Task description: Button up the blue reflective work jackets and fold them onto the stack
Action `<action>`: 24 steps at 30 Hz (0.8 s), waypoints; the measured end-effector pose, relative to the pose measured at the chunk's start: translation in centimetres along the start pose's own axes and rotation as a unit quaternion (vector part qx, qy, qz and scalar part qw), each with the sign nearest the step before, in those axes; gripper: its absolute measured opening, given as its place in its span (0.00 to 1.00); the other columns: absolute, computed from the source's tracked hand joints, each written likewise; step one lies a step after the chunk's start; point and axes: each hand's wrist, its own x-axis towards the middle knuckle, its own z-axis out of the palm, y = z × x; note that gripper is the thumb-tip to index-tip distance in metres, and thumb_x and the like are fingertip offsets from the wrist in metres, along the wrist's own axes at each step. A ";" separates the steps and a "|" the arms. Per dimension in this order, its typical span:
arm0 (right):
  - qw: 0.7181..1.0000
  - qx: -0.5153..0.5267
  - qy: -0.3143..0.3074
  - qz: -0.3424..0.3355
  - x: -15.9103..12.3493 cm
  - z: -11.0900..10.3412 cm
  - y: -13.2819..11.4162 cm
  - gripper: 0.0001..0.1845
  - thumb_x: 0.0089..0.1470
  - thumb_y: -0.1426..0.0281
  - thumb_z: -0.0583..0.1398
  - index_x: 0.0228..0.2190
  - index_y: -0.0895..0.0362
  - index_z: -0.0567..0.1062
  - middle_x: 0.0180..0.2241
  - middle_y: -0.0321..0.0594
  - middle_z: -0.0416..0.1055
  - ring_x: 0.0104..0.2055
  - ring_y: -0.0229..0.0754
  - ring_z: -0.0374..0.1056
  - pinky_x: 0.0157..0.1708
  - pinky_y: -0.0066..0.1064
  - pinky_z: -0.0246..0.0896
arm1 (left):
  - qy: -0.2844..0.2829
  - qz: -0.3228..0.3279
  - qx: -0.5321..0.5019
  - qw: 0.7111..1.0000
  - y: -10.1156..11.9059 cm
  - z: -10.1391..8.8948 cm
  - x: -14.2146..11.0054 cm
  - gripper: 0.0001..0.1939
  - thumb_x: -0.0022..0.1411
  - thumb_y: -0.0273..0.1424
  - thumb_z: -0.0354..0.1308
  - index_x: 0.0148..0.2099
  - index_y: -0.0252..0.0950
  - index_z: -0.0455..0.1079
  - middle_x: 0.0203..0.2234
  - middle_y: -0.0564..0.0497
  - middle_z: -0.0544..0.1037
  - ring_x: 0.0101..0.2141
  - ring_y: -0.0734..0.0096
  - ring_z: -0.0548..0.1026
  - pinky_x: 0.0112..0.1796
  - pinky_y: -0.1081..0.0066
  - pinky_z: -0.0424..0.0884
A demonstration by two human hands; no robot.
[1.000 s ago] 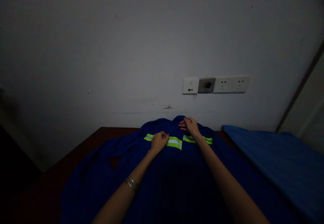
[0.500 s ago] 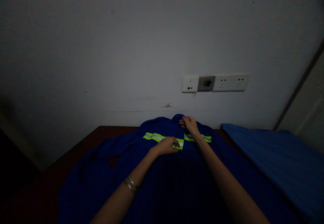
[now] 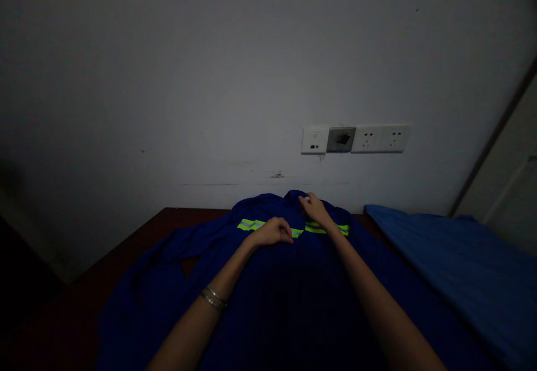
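Observation:
A dark blue work jacket (image 3: 222,259) with yellow-green and silver reflective strips lies spread out, collar toward the wall. My left hand (image 3: 272,232) is at the chest strip, left of the front opening. Its fingers are curled and pinched at the jacket's front edge; the fingertips are partly hidden. Up at the collar (image 3: 293,195), my right hand (image 3: 314,209) has thumb and fingers closed on the collar's right side. Deep shadow covers the lower part of the jacket.
The jacket lies on a dark reddish-brown tabletop (image 3: 172,214) against a pale wall (image 3: 210,80). A lighter blue cloth (image 3: 453,259) lies to the right. Sockets and switches (image 3: 380,139) are set in the wall above the table.
My left hand has risen slightly and its fingers have curled more; the strip beside it looks narrower and tilted. My right hand's fingers have drawn together at the collar.

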 end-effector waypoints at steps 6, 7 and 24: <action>0.936 -0.332 -0.014 -0.118 -2.3 -3.2 -4.1 0.15 0.52 0.66 0.55 0.40 0.58 0.72 0.36 0.46 0.74 0.40 0.43 0.68 0.37 0.28 0.56 | 0.081 0.035 -0.172 0.981 0.1 -4.8 -1.0 0.07 0.43 0.27 0.65 0.25 0.32 0.70 0.36 0.46 0.74 0.39 0.69 0.71 0.42 0.70 0.64; 0.926 -0.355 -0.018 -0.129 -2.7 -3.5 -4.8 0.14 0.52 0.67 0.54 0.38 0.58 0.73 0.36 0.45 0.74 0.39 0.43 0.68 0.36 0.28 0.56 | 0.086 0.032 -0.203 0.975 0.2 -5.3 -1.2 0.07 0.43 0.27 0.65 0.25 0.31 0.69 0.38 0.45 0.74 0.40 0.69 0.71 0.42 0.70 0.64; 0.834 -0.514 -0.146 -0.138 -12.8 2.8 -1.3 0.14 0.50 0.70 0.55 0.36 0.64 0.74 0.39 0.55 0.72 0.41 0.50 0.69 0.35 0.31 0.60 | 0.062 0.000 -0.209 0.976 -1.7 -5.8 -1.5 0.13 0.44 0.34 0.63 0.29 0.32 0.64 0.14 0.60 0.64 0.17 0.84 0.58 0.21 0.79 0.52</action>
